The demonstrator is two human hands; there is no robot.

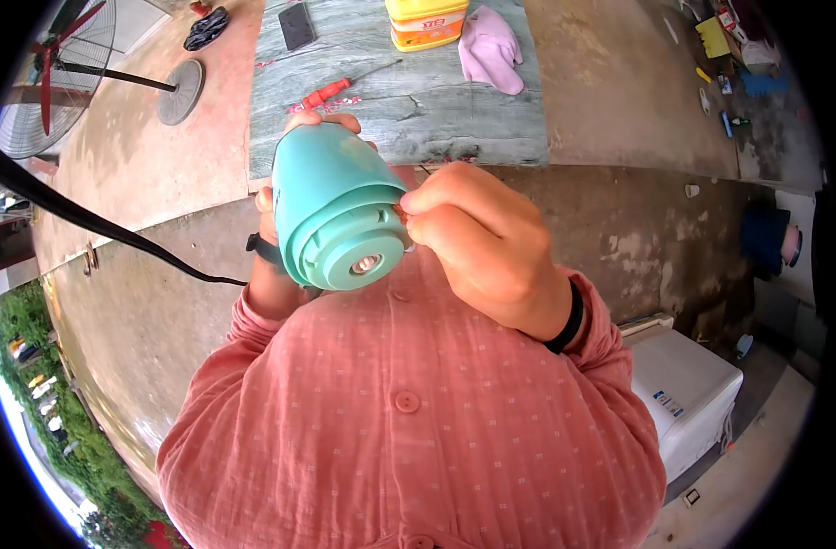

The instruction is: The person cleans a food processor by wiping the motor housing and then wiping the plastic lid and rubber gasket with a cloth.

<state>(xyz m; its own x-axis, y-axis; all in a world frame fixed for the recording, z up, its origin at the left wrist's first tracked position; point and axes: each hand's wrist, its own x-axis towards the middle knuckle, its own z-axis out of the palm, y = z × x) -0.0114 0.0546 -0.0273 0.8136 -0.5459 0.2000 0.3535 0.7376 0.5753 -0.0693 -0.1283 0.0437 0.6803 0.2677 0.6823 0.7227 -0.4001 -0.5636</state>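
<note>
The right hand's (491, 238) fingers are pinched together at the 3 o'clock side of a teal plastic housing (340, 169), on a small reddish-brown bit (401, 212) too hidden to identify. The left hand (265, 215) is wrapped around the housing, thumb at its 9 o'clock side and other fingers curled over the far side near 12 o'clock. The housing is held tilted in front of the pink shirt (406, 366), its stepped round end facing up toward the camera, a pale fitting (365, 264) at the centre. A dark watch (262, 249) circles the left wrist, a black band (569, 318) the right.

Outward from the housing, the worktop (509, 128) spreads at 12 o'clock. A red-handled screwdriver (319, 95) lies nearest on it, its shaft aimed toward 2 o'clock. Beyond, a phone (296, 27) lies between 11 and 12; a yellow bottle (427, 27) stands at 1, beside a crumpled pink cloth (491, 53).

Farther off, a standing fan (180, 91) is at 10 o'clock, a black bag (206, 29) on the floor (162, 137) at 11, and a white chest (683, 393) at 4.
</note>
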